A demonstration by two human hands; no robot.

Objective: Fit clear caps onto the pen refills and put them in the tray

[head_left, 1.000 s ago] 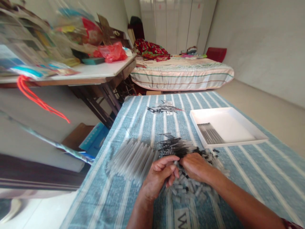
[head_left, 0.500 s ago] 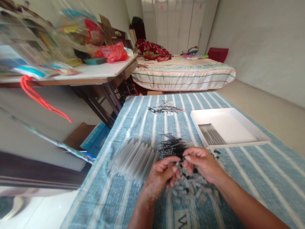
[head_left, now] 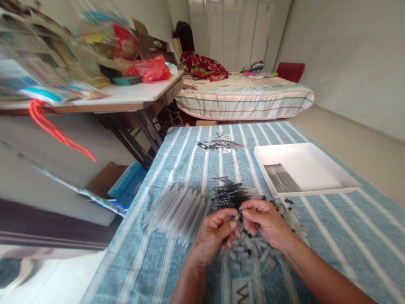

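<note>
My left hand (head_left: 212,236) and my right hand (head_left: 265,221) meet fingertip to fingertip over a heap of small grey caps (head_left: 253,249) on the blue striped tablecloth (head_left: 332,236). Between the fingertips both hands pinch one thin pen part (head_left: 238,216). Just beyond my hands lies a bundle of thin black refills (head_left: 232,195). To their left sits a pile of clear grey pen barrels (head_left: 177,209).
A white tray (head_left: 316,169) holding a row of finished pens (head_left: 281,178) stands at the right. A small scatter of dark parts (head_left: 218,144) lies at the table's far end. A cluttered desk (head_left: 126,95) is at the left, a bed (head_left: 243,99) behind.
My right hand lifted off the cap heap, then came back to my left hand's fingertips with a small part. The left hand has barely moved.
</note>
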